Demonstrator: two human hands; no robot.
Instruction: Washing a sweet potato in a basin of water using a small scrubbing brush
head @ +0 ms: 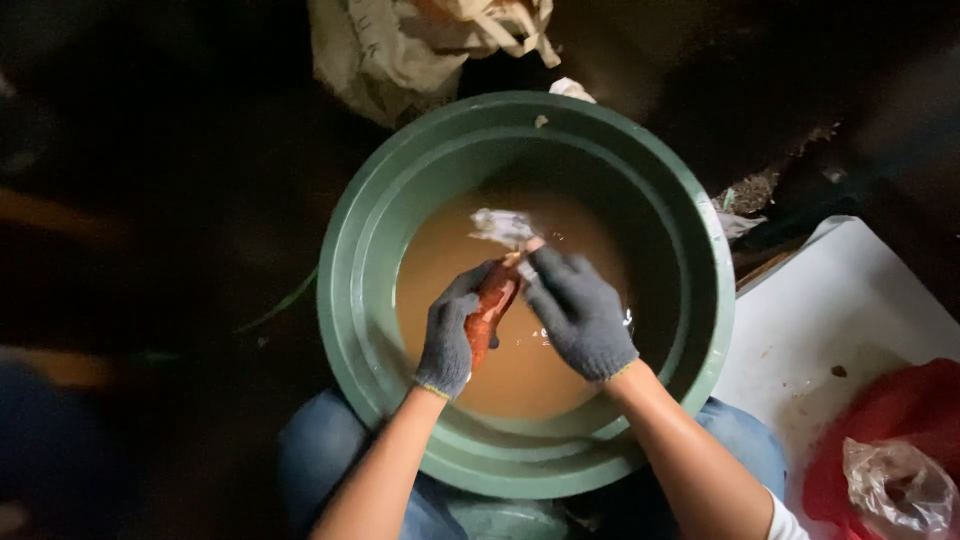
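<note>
Orange-red root vegetable (492,305) sits slanted above the muddy brown water (520,370) in the green basin (350,270), its lower half wrapped in the closed grip of the gloved left hand (447,335). The gloved right hand (578,312) closes its grip on the upper tip, just below a pale scrap (503,227) floating on the water.
</note>
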